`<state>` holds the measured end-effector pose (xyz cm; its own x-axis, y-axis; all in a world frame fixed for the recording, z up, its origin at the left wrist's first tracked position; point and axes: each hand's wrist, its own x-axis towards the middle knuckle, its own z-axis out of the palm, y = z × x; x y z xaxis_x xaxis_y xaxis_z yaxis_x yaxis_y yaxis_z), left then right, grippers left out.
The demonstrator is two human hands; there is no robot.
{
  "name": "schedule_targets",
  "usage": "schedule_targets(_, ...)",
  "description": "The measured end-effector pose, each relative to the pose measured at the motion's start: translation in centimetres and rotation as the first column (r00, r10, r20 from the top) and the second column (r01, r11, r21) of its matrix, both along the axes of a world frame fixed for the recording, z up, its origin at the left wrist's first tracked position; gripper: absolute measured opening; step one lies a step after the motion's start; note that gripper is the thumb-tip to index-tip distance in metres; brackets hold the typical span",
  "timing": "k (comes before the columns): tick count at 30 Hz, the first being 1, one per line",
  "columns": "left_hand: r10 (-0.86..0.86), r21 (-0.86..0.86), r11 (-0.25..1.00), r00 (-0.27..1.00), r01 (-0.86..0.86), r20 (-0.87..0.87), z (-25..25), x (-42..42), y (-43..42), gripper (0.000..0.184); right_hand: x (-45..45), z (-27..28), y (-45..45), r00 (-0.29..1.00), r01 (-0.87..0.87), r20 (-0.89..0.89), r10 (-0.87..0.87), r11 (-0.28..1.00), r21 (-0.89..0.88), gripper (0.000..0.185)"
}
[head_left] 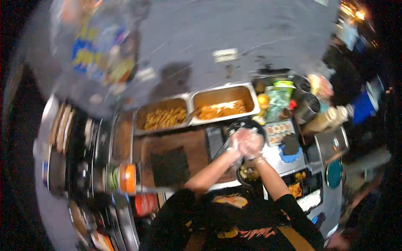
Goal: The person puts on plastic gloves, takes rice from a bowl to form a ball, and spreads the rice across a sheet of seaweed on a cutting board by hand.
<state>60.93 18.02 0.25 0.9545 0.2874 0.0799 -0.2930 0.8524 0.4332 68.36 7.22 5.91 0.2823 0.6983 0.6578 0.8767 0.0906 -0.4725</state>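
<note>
Appears to be a grey surface (333, 201). Carries two metal pans (221, 94) of food, side by side at far middle; nearer, a brown board (200, 154); to its right, a partly hidden dark round vessel (240, 124); at far right, pale bottles (324, 121); nearer, a teal disc (334, 173).

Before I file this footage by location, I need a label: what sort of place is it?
Most likely a commercial kitchen or food stall: a silver-rimmed rectangular metal pan holding orange food, another rectangular metal pan holding golden-brown pieces beside it, and the person's clear-plastic-gloved left hand.
</note>
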Motion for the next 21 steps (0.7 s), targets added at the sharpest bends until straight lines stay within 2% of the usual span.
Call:
schedule_targets(1, 0.175, -0.056, 0.971, 0.848, -0.233, -0.5, 1.9, 0.5, -3.0, 0.044, -0.3, 0.7, 0.8, 0.976, 0.131, -0.143, -0.166, 0.965, -0.225, 0.028)
schedule_targets(2, 0.242, 0.025, 0.967, 0.881, -0.254, -0.407, 5.1, -0.1, -1.5, 0.032, -1.1, 1.9, 2.2, 0.915, 0.236, -0.159, -0.37, 0.812, -0.533, 0.034)
schedule_targets(3, 0.182, 0.013, 0.982, 0.927, -0.188, -0.329, 7.0, -0.5, -1.6, 0.031, -2.3, 1.2, 2.5, 0.894, 0.44, -0.15, -0.423, 0.892, 0.107, 0.025)
schedule_targets(4, 0.078, -0.046, 0.995, 0.961, -0.094, -0.265, 10.0, -1.6, -0.9, 0.031, -3.0, 5.4, 2.5, 0.834, 0.228, -0.541, -0.105, 0.96, 0.165, 0.028)
schedule_targets(5, -0.018, -0.207, 0.978, 0.994, -0.004, -0.104, 10.2, -2.5, 0.1, 0.031, -3.8, 8.3, 3.0, 0.664, 0.109, -0.741, 0.101, 0.967, 0.229, 0.028)
schedule_targets(6, -0.096, -0.341, 0.933, 0.993, 0.116, 0.075, 10.1, -3.6, 0.3, 0.031, -4.8, 10.2, 2.9, 0.408, 0.027, -0.874, 0.266, 0.953, 0.302, 0.029)
schedule_targets(7, 0.02, -0.347, 0.929, 0.953, -0.13, -0.304, 13.9, -5.1, -0.6, 0.03, -5.6, 11.9, 2.8, 0.543, -0.065, -0.823, 0.168, 0.985, 0.158, 0.029)
schedule_targets(8, -0.009, -0.401, 0.916, 0.997, -0.024, -0.08, 12.4, -5.9, 0.0, 0.031, -6.3, 12.9, 3.0, 0.675, -0.127, -0.732, 0.095, 0.992, 0.011, 0.03)
schedule_targets(9, 0.267, -0.036, 0.961, 0.954, -0.274, -0.14, 11.0, -6.5, -0.6, 0.034, -8.2, 13.2, 3.4, 0.927, -0.085, -0.358, 0.108, 0.993, 0.08, 0.023)
schedule_targets(10, 0.523, 0.336, 0.819, 0.847, -0.466, -0.099, 10.0, -7.1, -1.4, 0.037, -9.1, 14.8, 3.5, 0.994, -0.107, 0.034, 0.107, 0.994, -0.022, 0.017)
schedule_targets(11, 0.248, -0.322, 0.918, 0.969, -0.23, 0.016, 2.0, -8.3, 0.1, 0.041, -9.7, 13.7, 3.6, 0.986, -0.12, 0.111, 0.122, 0.992, -0.024, 0.016)
schedule_targets(12, 0.26, -0.331, 0.912, 0.966, -0.242, 0.012, 2.6, -9.3, 0.1, 0.041, -10.4, 11.8, 3.8, 0.973, -0.129, 0.188, 0.132, 0.991, -0.027, 0.016)
schedule_targets(13, 0.228, -0.358, 0.899, 0.968, -0.251, -0.104, 4.8, -11.0, 0.0, 0.042, -10.5, 9.0, 4.4, 0.958, -0.252, 0.155, 0.242, 0.967, 0.047, 0.018)
schedule_targets(14, 0.177, -0.39, 0.886, 0.96, -0.252, -0.217, 7.3, -12.8, -0.5, 0.043, -11.5, 7.7, 4.4, 0.96, -0.262, 0.136, 0.243, 0.955, 0.14, 0.018)
schedule_targets(16, 0.336, -0.187, 0.881, 0.853, -0.435, -0.4, 13.9, -16.3, -1.6, 0.052, -13.1, 7.0, 4.5, 0.922, -0.37, -0.085, 0.377, 0.925, 0.086, 0.023)
schedule_targets(18, 0.513, 0.099, 0.854, 0.796, -0.51, -0.322, 16.3, -19.0, -1.7, 0.061, -16.3, 8.6, 3.6, 0.882, -0.295, -0.377, 0.283, 0.955, 0.028, 0.036)
schedule_targets(19, 0.607, 0.184, 0.793, 0.725, -0.581, -0.327, 18.1, -19.8, -2.1, 0.058, -17.7, 10.6, 3.7, 0.876, -0.286, -0.387, 0.288, 0.956, 0.064, 0.037)
schedule_targets(20, 0.595, 0.176, 0.802, 0.736, -0.571, -0.323, 18.5, -20.5, -2.4, 0.058, -18.7, 10.8, 4.4, 0.883, -0.273, -0.381, 0.274, 0.96, 0.057, 0.037)
schedule_targets(21, 0.686, 0.2, 0.722, 0.648, -0.662, -0.332, 18.8, -21.4, -2.5, 0.057, -19.7, 11.0, 5.7, 0.845, -0.301, -0.37, 0.387, 0.915, 0.27, 0.033)
